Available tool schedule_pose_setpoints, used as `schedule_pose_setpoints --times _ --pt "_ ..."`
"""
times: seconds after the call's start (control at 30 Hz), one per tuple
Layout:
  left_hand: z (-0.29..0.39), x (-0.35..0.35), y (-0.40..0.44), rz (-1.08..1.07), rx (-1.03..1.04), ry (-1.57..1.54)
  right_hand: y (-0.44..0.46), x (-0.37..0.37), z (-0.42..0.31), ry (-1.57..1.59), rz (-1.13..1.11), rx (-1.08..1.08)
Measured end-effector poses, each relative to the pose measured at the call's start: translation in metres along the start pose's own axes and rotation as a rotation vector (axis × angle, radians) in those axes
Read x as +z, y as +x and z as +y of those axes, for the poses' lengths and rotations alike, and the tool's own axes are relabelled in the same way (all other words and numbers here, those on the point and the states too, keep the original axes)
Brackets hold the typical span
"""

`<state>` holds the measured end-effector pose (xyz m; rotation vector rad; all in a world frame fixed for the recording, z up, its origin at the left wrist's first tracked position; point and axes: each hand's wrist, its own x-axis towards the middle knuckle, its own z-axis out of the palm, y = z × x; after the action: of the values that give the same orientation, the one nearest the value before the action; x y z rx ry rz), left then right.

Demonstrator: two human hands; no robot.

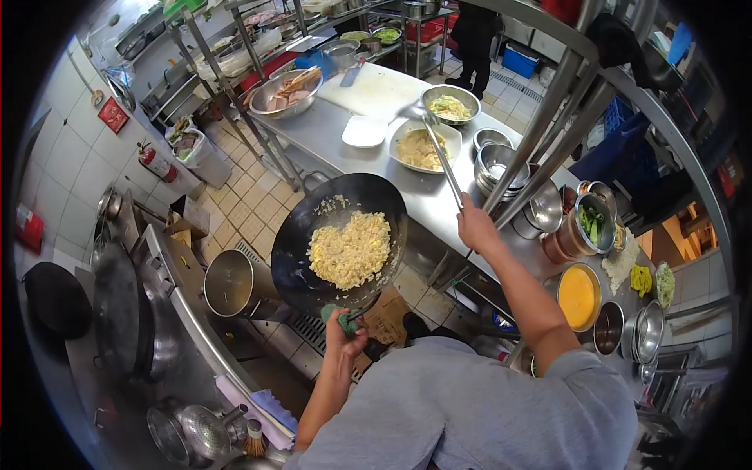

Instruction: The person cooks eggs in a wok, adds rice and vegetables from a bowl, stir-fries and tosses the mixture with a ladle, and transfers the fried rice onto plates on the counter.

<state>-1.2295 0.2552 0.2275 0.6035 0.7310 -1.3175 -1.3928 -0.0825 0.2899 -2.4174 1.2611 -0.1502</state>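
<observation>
My left hand [345,335] is closed around the handle of a large black wok [294,251], with a green cloth [342,317] in the grip. The wok is held tilted off the stove, beside the steel table, and carries a heap of fried rice with egg [350,251]. Raised over the table, my right hand [476,225] grips a long-handled metal wok utensil [446,160]. Its head is blurred above a white bowl [452,141] that holds yellowish-brown food, so ladle or spatula I cannot tell. A white square plate [364,131] lies just left of that bowl.
A steel table [337,149] bears a cutting board [384,86], a bowl of meat [286,106] and a bowl of shredded vegetables [451,119]. Metal posts [540,133] rise near my right arm. Beaten-egg-coloured liquid [578,298] fills a bowl at right. A deep pot [229,283] stands left.
</observation>
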Motion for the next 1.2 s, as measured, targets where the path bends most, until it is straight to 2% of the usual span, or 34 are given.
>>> schedule_pose_setpoints --times 0.07,0.13,0.2,0.27,0.33,0.4,0.43,0.47,0.5,0.57,0.63,0.67,0.73,0.8,0.83,0.87,0.93,0.97,1.07,1.13,1.2 --pt "0.016 -0.002 0.000 0.070 -0.015 -0.036 -0.025 0.024 -0.023 0.306 0.132 -0.057" --pt "0.037 -0.002 0.006 0.077 -0.015 -0.100 -0.067 0.049 -0.054 0.502 -0.157 0.113" --pt "0.061 0.001 0.019 0.053 0.085 -0.029 -0.119 0.135 -0.055 0.550 -0.032 -0.066" --pt "0.091 0.008 0.042 0.049 0.197 0.034 -0.151 0.184 -0.051 0.499 -0.152 -0.181" --pt "0.119 0.006 0.081 0.140 0.215 -0.054 -0.147 0.179 -0.059 0.410 -0.237 -0.177" --pt "0.141 -0.010 0.102 0.064 0.176 -0.032 -0.159 0.170 -0.061 0.319 -0.326 -0.169" --pt "0.124 -0.021 0.087 0.179 0.237 -0.050 -0.162 0.161 -0.051 0.285 -0.332 -0.118" --pt "0.095 -0.036 0.057 0.194 0.232 -0.085 -0.163 0.148 -0.040 0.249 -0.335 -0.070" --pt "0.071 -0.086 0.038 -0.054 0.163 0.019 -0.171 0.133 -0.026 0.217 -0.316 -0.094" --pt "0.010 -0.076 -0.045 0.061 0.175 0.129 -0.172 0.105 -0.012 0.187 -0.290 -0.128" --pt "0.028 -0.088 -0.025 0.072 0.135 0.020 -0.170 0.082 -0.013 0.196 -0.293 -0.097" --pt "0.041 -0.091 -0.008 0.077 0.094 -0.079 -0.163 0.071 -0.029 0.230 -0.242 -0.151" --pt "0.078 -0.070 0.027 0.016 0.193 -0.051 -0.144 0.060 -0.060 0.332 -0.248 -0.178" --pt "0.106 -0.051 0.060 0.102 0.235 -0.050 -0.127 0.047 -0.094 0.397 -0.223 -0.185" --pt "0.111 -0.040 0.063 0.177 0.273 -0.059 -0.121 0.039 -0.106 0.369 -0.251 -0.156" --pt "0.110 -0.043 0.058 0.187 0.285 -0.087 -0.125 0.007 -0.145 0.442 -0.429 0.094" --pt "0.110 -0.044 0.049 0.108 0.249 -0.029 -0.123 0.023 -0.138 0.393 -0.372 -0.046" --pt "0.095 -0.061 0.037 0.034 0.311 0.044 -0.125 0.036 -0.138 0.391 -0.376 -0.062" --pt "0.035 -0.087 0.016 0.187 0.588 0.304 -0.130 0.088 -0.132 0.245 -0.264 -0.232" --pt "0.038 -0.113 0.047 0.244 0.595 0.371 -0.134 0.094 -0.183 0.587 -0.603 0.127" --pt "0.060 -0.105 0.062 0.265 0.770 0.344 -0.115 0.112 -0.212 1.182 -0.897 0.309"
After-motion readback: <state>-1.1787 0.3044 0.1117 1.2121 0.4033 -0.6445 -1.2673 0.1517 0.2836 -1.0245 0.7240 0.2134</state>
